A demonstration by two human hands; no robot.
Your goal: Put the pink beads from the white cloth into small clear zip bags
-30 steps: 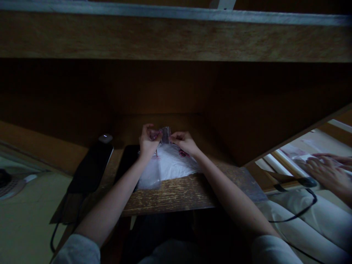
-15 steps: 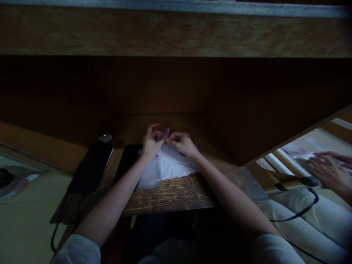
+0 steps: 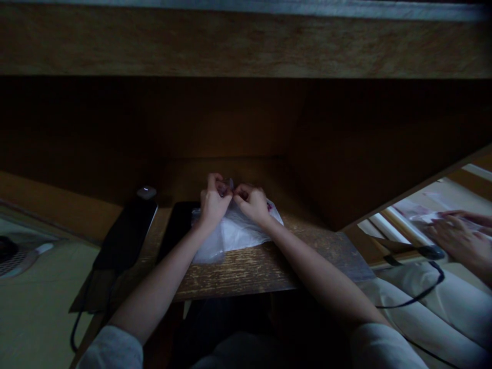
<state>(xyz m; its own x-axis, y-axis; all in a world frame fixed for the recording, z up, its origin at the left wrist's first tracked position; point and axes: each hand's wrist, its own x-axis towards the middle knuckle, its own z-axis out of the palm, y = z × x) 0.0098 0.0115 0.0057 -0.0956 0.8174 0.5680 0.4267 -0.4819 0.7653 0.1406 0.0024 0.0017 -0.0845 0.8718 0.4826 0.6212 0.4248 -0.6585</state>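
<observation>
My left hand [image 3: 214, 202] and my right hand [image 3: 252, 202] are close together over the desk, fingertips pinched and almost touching. Between the left thumb and fingers a small clear plastic bag [image 3: 230, 183] sticks up; its contents are too dark to make out. The right fingers are closed at its edge. Beneath my hands lies a crumpled white plastic bag [image 3: 244, 233] with a dark pink mark near its right side. A flat clear plastic bag [image 3: 210, 249] lies beside it under my left wrist, partly over a black flat object [image 3: 175, 225].
A black slab-like device [image 3: 126, 238] with a cable lies at the left, with a small white lit item [image 3: 146, 192] behind it. Wooden panels [image 3: 384, 154] enclose the desk [image 3: 238, 271]. At right, another person's hands [image 3: 459, 238] handle clear plastic.
My right hand has turned and shifted slightly left, its fingers curling more. The white bag's right part, with the pink mark, shows more now. The left hand has barely moved.
</observation>
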